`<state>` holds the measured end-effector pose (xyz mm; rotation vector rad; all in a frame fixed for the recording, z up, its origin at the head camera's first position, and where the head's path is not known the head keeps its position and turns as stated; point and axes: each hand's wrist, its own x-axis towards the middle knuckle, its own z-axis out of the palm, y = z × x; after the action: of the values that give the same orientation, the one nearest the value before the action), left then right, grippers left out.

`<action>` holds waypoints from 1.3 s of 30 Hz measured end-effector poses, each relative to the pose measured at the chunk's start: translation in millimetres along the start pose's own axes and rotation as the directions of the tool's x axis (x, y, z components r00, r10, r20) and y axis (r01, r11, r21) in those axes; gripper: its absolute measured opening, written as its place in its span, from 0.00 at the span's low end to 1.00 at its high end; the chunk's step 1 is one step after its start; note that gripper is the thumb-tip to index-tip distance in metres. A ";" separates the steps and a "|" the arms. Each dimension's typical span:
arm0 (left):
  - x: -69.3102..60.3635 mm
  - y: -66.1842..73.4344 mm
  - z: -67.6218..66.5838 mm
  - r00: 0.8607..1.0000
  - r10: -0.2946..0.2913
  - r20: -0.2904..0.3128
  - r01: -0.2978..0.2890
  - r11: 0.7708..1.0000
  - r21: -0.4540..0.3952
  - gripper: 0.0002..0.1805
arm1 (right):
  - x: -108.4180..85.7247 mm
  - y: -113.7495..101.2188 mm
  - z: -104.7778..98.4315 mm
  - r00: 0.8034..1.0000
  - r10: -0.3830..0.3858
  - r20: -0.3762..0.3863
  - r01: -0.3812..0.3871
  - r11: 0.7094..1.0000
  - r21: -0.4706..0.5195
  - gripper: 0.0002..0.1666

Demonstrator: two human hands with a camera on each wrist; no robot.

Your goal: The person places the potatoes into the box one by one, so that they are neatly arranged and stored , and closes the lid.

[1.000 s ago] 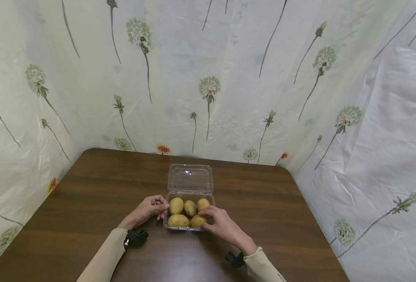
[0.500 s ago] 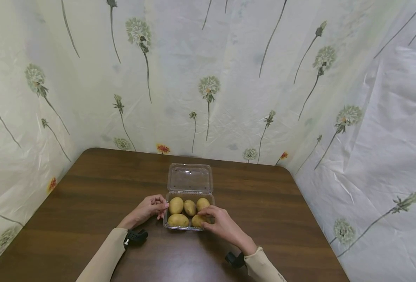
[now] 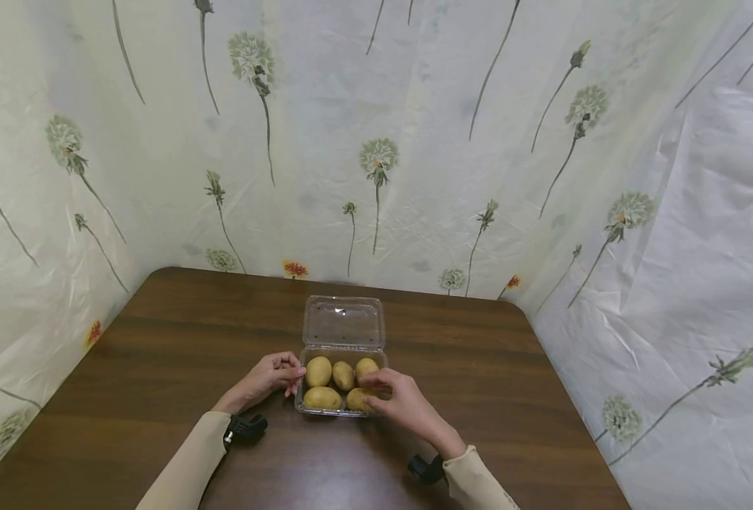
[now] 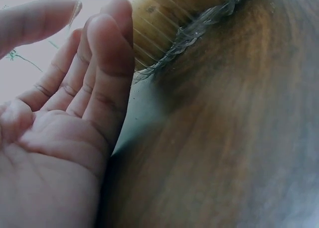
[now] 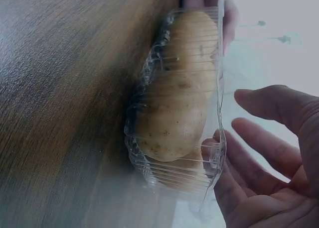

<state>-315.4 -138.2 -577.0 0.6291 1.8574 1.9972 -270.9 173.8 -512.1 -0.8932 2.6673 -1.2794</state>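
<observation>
A clear plastic clamshell container (image 3: 344, 327) stands on the table with its lid tipped back. Several potatoes (image 3: 323, 398) lie in its base in two rows. At the left side, my left hand (image 3: 268, 379) holds the container's wall, thumb over the rim and fingers outside. My right hand (image 3: 404, 407) reaches over the right wall, fingers spread and loosely bent above the front right potato (image 3: 355, 399). In the right wrist view the thumb (image 5: 269, 103) stands apart from the fingers, some of which dip behind the rim. The fingertips' contact with a potato cannot be made out.
The brown wooden table (image 3: 191, 333) has rounded far corners. A whitish curtain (image 3: 325, 142) printed with dandelions hangs behind it and on both sides. Black wrist cameras (image 3: 246, 428) are strapped over the beige sleeves.
The front right potato has shifted slightly to the right. My right thumb has lifted a little away from it. My left hand and the container have stayed in place.
</observation>
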 end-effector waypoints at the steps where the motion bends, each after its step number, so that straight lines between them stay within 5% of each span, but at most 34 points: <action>1: -0.4 0.4 -0.1 1.000 -0.002 0.001 0.002 1.000 -0.002 0.07 | 0.5 -0.3 -0.1 1.000 0.007 -0.004 -0.007 0.999 0.033 0.17; 10: -0.6 4.8 0.1 0.995 -0.097 -0.028 0.092 0.987 -0.130 0.16 | 2.6 -13.8 -8.7 0.993 0.048 -0.105 -0.025 0.977 0.214 0.23; 19: 5.6 24.0 5.6 0.960 -0.246 -0.133 0.230 0.965 -0.124 0.30 | 22.0 27.3 -23.2 0.941 0.241 -0.239 -0.145 0.923 0.356 0.30; 27: 23.2 25.5 -2.4 0.906 -0.197 -0.374 0.189 0.980 -0.058 0.30 | 40.7 45.7 -39.8 0.889 0.412 -0.201 -0.221 0.769 0.600 0.36; 30: 31.0 27.0 -4.5 0.889 -0.173 -0.424 0.180 0.983 -0.023 0.27 | 48.7 54.1 -43.8 0.887 0.441 -0.140 -0.243 0.701 0.671 0.39; 34: 42.5 29.7 -7.3 0.886 -0.176 -0.430 0.189 0.982 -0.011 0.31 | 58.1 61.9 -48.0 0.899 0.438 -0.020 -0.285 0.618 0.733 0.44; 39: 53.8 32.9 -10.4 0.901 -0.198 -0.385 0.190 0.980 -0.059 0.38 | 65.2 67.8 -50.7 0.916 0.382 0.126 -0.319 0.499 0.806 0.49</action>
<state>-364.7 -121.3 -540.0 0.0279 2.0192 2.1145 -371.9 208.6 -515.6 -0.1372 1.7151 -2.1076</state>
